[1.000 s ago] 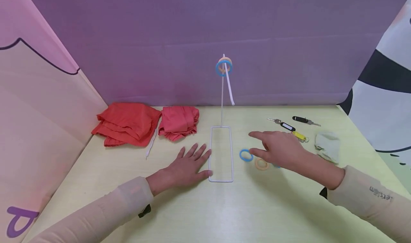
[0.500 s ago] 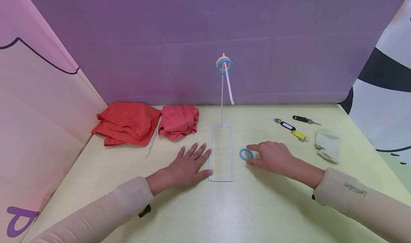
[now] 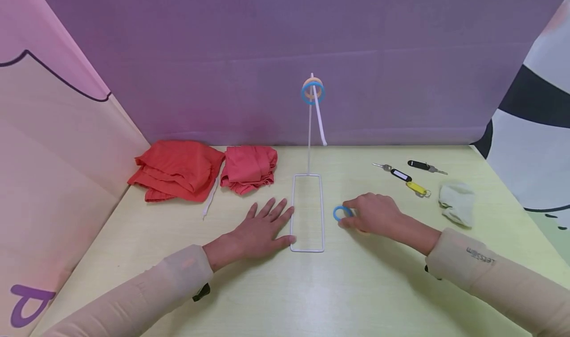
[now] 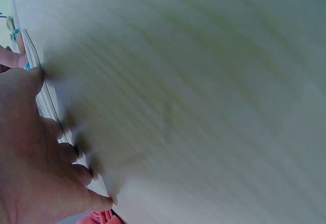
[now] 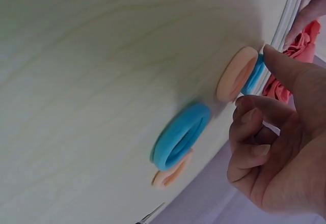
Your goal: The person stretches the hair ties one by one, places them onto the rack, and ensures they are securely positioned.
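Observation:
My left hand [image 3: 254, 235] lies flat with fingers spread, its thumb and index fingertip on the left bar of a white wire stand [image 3: 322, 213]. My right hand [image 3: 374, 216] pinches a blue ring [image 3: 335, 213] on the table between thumb and index finger, the other fingers curled. Beside it, partly under that hand in the head view, is a peach ring [image 3: 362, 232]. The right wrist view shows another blue ring [image 5: 170, 137] leaning against a second peach ring [image 5: 165, 179]. From the stand's upper arm hang a blue ring [image 3: 303, 95] and a peach ring [image 3: 312, 79].
Two folded red cloths, one larger [image 3: 178, 171] and one smaller [image 3: 249, 168], lie at the back left with a white cord [image 3: 211, 198]. At the right are keys with black [image 3: 401, 175] and yellow [image 3: 416, 188] tags, another black-tagged key [image 3: 418, 165] and a pale cloth [image 3: 457, 203].
My right hand has come down and left to the blue ring, and its thumb and index finger have closed on it. My left hand stays on the stand's base.

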### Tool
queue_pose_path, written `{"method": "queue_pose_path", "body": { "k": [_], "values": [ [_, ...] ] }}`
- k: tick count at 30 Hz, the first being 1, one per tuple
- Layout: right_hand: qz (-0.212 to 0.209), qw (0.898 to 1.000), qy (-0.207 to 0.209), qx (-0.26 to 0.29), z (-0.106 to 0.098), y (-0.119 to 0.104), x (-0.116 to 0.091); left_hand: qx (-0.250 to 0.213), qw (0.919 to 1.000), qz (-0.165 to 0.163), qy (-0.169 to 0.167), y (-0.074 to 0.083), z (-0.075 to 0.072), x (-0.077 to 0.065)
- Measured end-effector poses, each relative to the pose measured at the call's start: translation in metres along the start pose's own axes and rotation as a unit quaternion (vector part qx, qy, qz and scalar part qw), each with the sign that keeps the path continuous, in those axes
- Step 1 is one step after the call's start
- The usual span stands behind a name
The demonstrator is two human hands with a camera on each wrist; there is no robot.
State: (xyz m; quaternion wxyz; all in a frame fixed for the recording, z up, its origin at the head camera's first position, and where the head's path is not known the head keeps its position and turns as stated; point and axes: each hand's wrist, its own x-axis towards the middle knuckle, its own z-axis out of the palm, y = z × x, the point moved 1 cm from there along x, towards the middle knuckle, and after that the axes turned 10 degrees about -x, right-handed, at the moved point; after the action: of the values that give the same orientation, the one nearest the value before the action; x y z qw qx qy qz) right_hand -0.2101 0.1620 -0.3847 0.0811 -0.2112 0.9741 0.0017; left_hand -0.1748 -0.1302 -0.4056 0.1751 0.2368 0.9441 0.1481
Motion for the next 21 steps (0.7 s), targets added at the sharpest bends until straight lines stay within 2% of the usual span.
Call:
{"method": "queue_pose_path", "body": {
  "k": [16, 21],
  "values": [
    [-0.031, 0.999, 0.017, -0.007, 0.0026, -0.0052, 0.0042, 0.003, 1.0, 0.001, 0.005, -0.0008, 0.0008, 0.0001],
    [-0.049, 0.998, 0.043, -0.021, 0.004, -0.006, 0.004, -0.001, 1.0, 0.001, 0.002, -0.0007, 0.0004, 0.0003]
  ]
}}
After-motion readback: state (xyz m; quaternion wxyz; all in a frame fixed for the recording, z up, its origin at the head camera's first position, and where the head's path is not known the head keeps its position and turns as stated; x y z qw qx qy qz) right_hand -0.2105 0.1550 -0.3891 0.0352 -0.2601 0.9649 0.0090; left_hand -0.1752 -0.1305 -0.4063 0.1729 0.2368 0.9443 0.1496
